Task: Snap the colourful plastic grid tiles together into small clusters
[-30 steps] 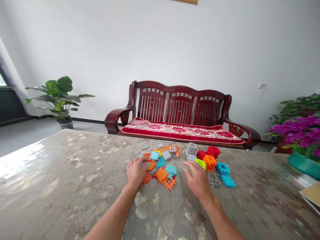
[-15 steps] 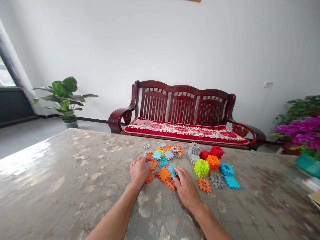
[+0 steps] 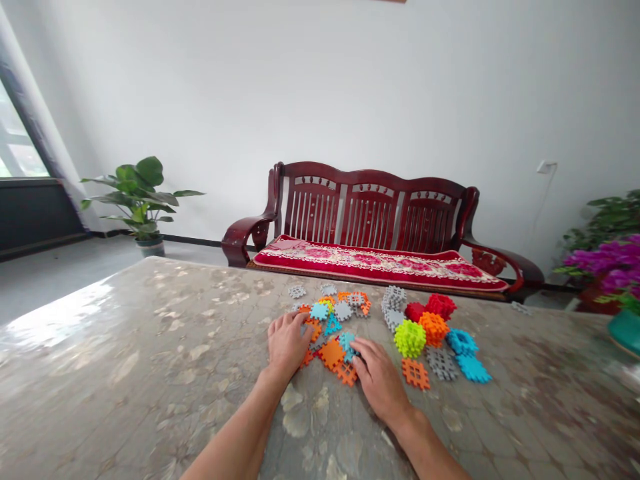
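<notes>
My left hand [image 3: 289, 345] rests at the left edge of a loose heap of toothed plastic building tiles. Its fingers are apart and reach over an orange tile [image 3: 314, 329]. At the heap's right side, my right hand [image 3: 379, 375] has its thumb and fingertips about the edge of a light blue tile [image 3: 347, 343]. An orange solid tile [image 3: 331, 354] and an orange lattice tile [image 3: 346, 374] lie just left of those fingers. Behind them are a blue triangle frame [image 3: 333, 325], a pale blue tile [image 3: 319, 311] and a grey tile [image 3: 343, 311].
Right of my hands stand a lime-green cluster [image 3: 410, 339], an orange cluster [image 3: 433, 329] and red pieces [image 3: 441, 306]. Blue tiles [image 3: 473, 368] and grey lattice tiles [image 3: 441, 363] lie beside them. A wooden bench [image 3: 370, 207] is beyond the patterned table [image 3: 150, 373].
The whole view has shifted slightly, so the scene appears a little further right. Both hands stay at nearly the same tiles.
</notes>
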Demonstrator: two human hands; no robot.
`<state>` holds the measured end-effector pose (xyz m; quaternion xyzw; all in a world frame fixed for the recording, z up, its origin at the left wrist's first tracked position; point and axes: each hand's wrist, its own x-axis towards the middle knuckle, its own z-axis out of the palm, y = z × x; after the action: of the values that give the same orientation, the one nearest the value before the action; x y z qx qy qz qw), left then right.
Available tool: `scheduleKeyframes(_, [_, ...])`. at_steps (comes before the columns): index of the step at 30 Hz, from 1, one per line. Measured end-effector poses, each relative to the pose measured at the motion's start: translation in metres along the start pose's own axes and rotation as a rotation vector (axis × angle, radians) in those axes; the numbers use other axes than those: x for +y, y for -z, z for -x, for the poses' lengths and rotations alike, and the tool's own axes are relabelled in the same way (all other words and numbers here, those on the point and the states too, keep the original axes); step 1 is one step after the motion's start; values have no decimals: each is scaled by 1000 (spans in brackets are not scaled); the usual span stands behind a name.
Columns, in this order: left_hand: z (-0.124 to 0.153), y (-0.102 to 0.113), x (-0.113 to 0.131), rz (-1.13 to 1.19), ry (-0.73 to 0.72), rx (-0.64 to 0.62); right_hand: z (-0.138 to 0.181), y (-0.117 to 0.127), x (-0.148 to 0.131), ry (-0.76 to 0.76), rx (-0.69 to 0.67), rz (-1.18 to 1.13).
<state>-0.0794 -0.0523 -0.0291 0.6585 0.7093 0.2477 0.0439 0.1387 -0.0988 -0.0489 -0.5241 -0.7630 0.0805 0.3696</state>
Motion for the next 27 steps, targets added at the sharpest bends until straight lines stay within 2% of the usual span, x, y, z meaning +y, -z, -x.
scheduleKeyframes(7, [3, -8, 4, -104, -181, 5, 0, 0, 0, -9, -28, -4])
scheduleKeyframes(11, [6, -10, 6, -81, -282, -52, 0, -1, 1, 3, -28, -12])
scheduleKeyframes(15, [7, -7, 9, -71, -250, -37, 0, -1, 2, 13, -23, -14])
scheduleKeyframes(27, [5, -8, 7, -144, -28, 80, -1, 1, 3, 1, -18, -33])
